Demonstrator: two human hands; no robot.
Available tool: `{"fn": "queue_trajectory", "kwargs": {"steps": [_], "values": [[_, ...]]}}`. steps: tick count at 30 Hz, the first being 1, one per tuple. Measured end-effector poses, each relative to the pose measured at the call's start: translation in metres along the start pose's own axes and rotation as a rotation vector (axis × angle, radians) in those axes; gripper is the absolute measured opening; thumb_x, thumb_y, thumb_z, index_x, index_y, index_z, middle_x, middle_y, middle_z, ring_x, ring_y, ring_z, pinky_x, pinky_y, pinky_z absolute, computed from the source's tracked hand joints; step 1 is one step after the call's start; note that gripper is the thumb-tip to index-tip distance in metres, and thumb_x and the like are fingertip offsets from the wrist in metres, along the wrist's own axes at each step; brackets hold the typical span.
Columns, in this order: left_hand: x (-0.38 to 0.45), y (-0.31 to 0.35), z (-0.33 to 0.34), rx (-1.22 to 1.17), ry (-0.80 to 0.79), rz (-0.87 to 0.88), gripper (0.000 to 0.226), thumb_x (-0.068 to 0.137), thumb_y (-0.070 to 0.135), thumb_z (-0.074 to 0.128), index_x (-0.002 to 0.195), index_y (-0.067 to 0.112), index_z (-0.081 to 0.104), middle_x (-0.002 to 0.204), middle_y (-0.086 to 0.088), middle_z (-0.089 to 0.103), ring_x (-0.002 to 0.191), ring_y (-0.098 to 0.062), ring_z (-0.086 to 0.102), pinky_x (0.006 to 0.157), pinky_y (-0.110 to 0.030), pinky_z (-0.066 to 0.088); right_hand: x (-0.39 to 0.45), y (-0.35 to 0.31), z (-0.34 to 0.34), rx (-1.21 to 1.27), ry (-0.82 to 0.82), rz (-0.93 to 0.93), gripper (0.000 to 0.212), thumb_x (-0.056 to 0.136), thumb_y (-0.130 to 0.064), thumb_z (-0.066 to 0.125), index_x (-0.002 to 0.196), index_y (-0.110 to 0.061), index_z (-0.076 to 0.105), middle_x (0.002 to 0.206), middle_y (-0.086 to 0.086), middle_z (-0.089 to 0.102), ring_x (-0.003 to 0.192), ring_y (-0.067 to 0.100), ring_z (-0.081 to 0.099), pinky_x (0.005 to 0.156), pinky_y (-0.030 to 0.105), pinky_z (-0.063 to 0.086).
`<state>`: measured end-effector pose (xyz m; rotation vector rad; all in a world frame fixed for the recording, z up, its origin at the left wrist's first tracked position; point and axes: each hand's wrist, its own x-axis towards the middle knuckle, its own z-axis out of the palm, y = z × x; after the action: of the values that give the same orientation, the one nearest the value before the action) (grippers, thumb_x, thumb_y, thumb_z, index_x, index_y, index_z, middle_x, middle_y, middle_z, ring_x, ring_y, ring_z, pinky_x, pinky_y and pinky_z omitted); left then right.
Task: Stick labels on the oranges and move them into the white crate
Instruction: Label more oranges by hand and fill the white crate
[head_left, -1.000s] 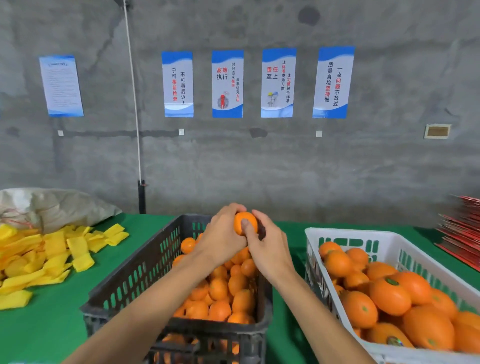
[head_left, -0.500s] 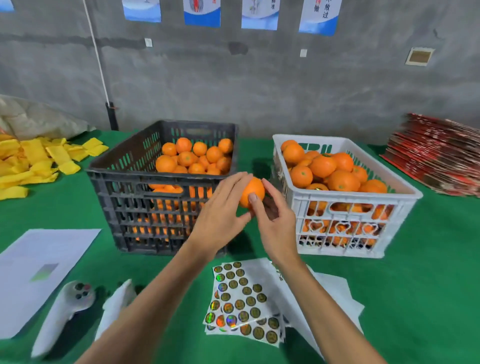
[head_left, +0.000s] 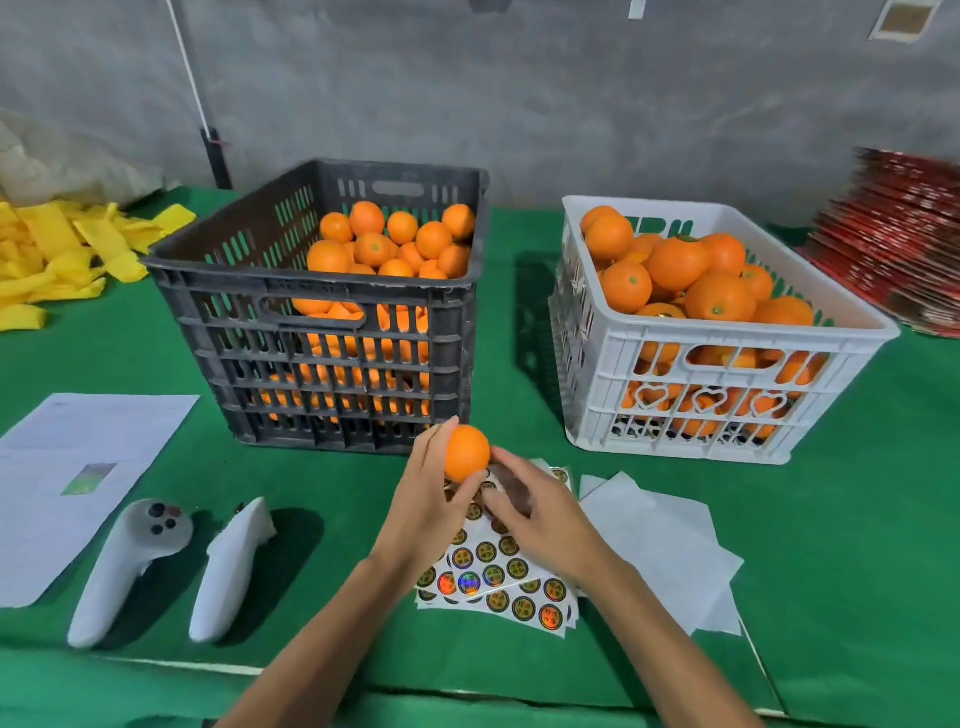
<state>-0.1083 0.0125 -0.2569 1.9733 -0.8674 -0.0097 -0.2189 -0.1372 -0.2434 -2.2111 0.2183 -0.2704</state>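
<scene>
My left hand grips the orange above the sticker sheet while my right hand reaches down with relaxed fingers; I judge it firm, light, smooth, best held around its sides.

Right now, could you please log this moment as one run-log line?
left hand: holds orange | right hand: over sticker sheet, fingertip by orange | white crate: holds oranges | label: none visible on held orange
</scene>
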Motion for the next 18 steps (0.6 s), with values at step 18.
{"fn": "queue_trajectory", "kwargs": {"steps": [18], "values": [[-0.011,-0.014,-0.001,-0.583,0.047,-0.228,0.058,0.093,0.057,0.065,0.142,0.043,0.036,0.127,0.019,0.049,0.107,-0.017,0.071,0.085,-0.032,0.061,0.001,0.022,0.002,-0.239,-0.042,-0.038,0.061,0.075,-0.085,0.056,0.118,-0.045,0.073,0.136,-0.034,0.049,0.129,-0.005,0.038,0.113,0.035,0.028]]}}
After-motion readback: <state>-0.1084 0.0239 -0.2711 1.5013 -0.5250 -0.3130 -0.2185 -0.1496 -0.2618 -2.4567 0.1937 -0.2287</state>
